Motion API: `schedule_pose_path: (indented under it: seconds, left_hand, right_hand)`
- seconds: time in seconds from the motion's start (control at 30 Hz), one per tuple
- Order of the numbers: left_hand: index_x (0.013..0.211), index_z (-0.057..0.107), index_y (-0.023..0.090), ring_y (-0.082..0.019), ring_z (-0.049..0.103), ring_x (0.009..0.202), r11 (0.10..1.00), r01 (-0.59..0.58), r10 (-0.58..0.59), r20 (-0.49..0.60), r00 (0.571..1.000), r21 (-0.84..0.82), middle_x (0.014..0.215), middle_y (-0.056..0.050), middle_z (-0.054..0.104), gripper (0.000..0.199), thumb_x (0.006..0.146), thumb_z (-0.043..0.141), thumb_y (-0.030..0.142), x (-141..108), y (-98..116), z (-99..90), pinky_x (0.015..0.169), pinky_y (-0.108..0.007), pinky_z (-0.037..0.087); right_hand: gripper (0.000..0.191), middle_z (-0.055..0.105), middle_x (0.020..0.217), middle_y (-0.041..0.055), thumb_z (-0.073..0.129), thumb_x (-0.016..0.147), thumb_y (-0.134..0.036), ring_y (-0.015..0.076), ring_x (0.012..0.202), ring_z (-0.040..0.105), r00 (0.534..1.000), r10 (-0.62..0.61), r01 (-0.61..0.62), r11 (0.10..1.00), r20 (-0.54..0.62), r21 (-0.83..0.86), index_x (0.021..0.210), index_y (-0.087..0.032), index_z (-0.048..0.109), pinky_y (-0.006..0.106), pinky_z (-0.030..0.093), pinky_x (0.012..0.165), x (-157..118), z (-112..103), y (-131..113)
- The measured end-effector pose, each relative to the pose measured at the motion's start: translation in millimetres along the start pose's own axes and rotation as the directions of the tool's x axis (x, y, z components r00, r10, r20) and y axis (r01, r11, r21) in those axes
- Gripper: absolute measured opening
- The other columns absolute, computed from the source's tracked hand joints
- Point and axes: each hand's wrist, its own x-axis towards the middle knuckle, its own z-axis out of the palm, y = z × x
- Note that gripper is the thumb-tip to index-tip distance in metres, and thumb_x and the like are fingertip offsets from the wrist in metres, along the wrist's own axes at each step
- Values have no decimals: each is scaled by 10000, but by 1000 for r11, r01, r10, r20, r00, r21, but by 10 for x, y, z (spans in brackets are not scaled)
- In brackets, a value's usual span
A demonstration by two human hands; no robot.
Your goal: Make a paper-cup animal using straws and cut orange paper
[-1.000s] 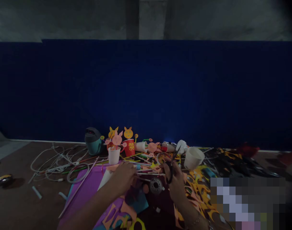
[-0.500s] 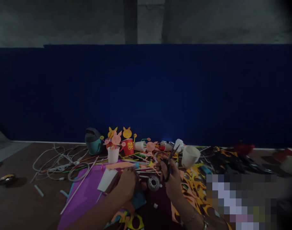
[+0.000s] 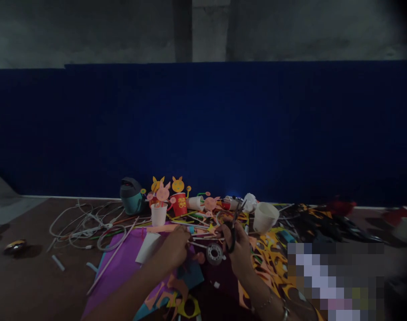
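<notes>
My right hand grips black-handled scissors, with the blades pointing up and away from me. My left hand is pinched on a thin pale straw that runs across towards the scissors. A roll of tape lies just below the straw, between my hands. Under my left wrist lies a purple paper sheet, and a white paper piece rests on it. Cut orange and yellow paper spreads out to the right of my right hand.
Paper-cup animal figures stand beyond my hands, next to a teal-and-grey pot. A white cup lies tilted at the right. Tangled white cables cover the left of the brown surface, which ends at a dark blue wall.
My left hand has risen slightly towards the scissors since the earlier frames. My right hand and the scissors have stayed nearly in place.
</notes>
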Motion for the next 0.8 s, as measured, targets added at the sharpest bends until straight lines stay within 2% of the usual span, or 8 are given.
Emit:
schedule_pose_path:
  seconds: [0.13, 0.23, 0.3, 0.4, 0.5, 0.57, 0.7, 0.8]
  left_hand:
    - [844, 655, 170, -236, 515, 985, 983, -33, 50, -91, 995, 182, 972, -89, 602, 247, 849, 412, 123, 51, -139, -391, 893, -378, 367]
    - [780, 660, 178, -259, 505, 977, 953, -77, 100, -64, 993, 294, 932, -89, 611, 202, 844, 469, 172, 15, -191, -523, 870, -412, 356]
    - [790, 669, 193, -263, 510, 977, 926, -144, 154, 0, 988, 348, 911, -77, 624, 129, 781, 548, 149, -35, -187, -468, 857, -411, 357]
    - [797, 677, 186, -274, 514, 1013, 886, -237, 219, 90, 971, 399, 971, -89, 636, 146, 674, 645, 115, -87, -167, -243, 889, -418, 349]
    - [874, 681, 148, -330, 449, 1151, 849, -253, 240, 87, 967, 464, 1134, -157, 604, 183, 707, 632, 93, -81, -165, -25, 966, -477, 295]
    - [898, 682, 147, -329, 398, 1226, 843, -252, 248, 73, 966, 474, 1217, -166, 575, 206, 728, 607, 58, -59, -166, 31, 1003, -482, 265]
    - [847, 690, 175, -302, 409, 1221, 865, -207, 232, 1, 973, 457, 1262, -129, 560, 137, 793, 577, 119, -11, -151, -128, 979, -450, 307]
    - [744, 685, 194, -264, 518, 1039, 925, -97, 144, -101, 984, 368, 1062, -97, 635, 237, 872, 491, 240, 38, -132, -363, 865, -413, 391]
  right_hand:
    - [342, 655, 733, 13, 653, 766, -449, 102, 451, 475, 1000, 1, -1, 1000, 14, 1, 988, -192, 614, 218, 357, 392, 4, -14, 19]
    - [310, 643, 728, 15, 637, 795, -427, 128, 540, 528, 1000, 5, -5, 1000, 31, 13, 995, -193, 601, 208, 355, 410, -6, -9, 11]
    - [288, 635, 715, 15, 631, 806, -418, 139, 580, 543, 999, 11, -12, 1000, 39, 13, 983, -193, 596, 203, 348, 414, -12, -2, 1]
    - [285, 627, 699, 8, 638, 803, -412, 130, 548, 522, 999, 29, -30, 999, 36, 24, 977, -192, 586, 204, 333, 406, -16, 7, 5]
    - [311, 629, 711, 6, 646, 795, -409, 131, 540, 521, 999, 34, -36, 998, 39, 48, 1010, -195, 576, 209, 342, 410, -15, 7, 29]
    - [307, 631, 716, 9, 643, 798, -406, 137, 551, 528, 998, 25, -27, 999, 49, 45, 1012, -195, 578, 214, 359, 425, -15, 4, 39]
    - [254, 619, 697, 4, 636, 802, -393, 139, 564, 529, 998, 23, -25, 999, 54, 37, 955, -195, 590, 222, 387, 457, -15, 1, 16]
    - [255, 610, 682, -9, 649, 785, -379, 133, 548, 519, 998, 24, -26, 999, 59, 35, 958, -199, 598, 227, 408, 478, -6, 15, -5]
